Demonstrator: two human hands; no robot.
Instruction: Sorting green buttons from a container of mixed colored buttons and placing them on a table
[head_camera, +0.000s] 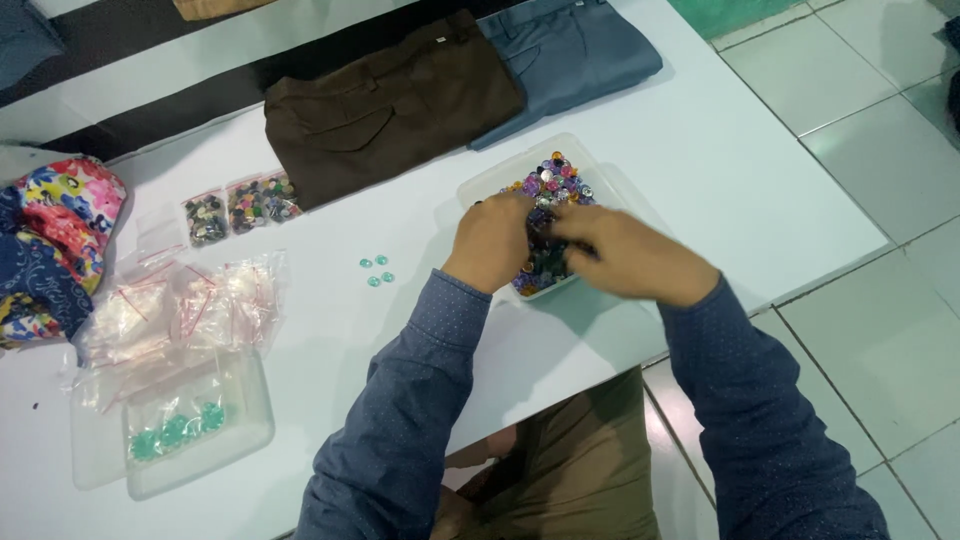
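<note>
Two hands, left hand (490, 240) and right hand (625, 255), frame centre, inside clear tray (480, 188), over multicoloured beads (555, 182); grip undeterminable.

- Left hand (492, 240) reaches forward, back of the hand up, fingers curled down out of sight.
- Right hand (630, 255) angles in from the right — knuckles up, fingertips close to the left hand's.
- Both forearms in blue sleeves, converging.

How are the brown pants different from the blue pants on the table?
The brown pants are dark brown; the blue pants are greyish blue. The brown pants lie to the left and show whole, while the blue pants run off the top edge of the picture. The brown pants overlap the edge of the blue pants. Both are folded flat on the white table.
</note>
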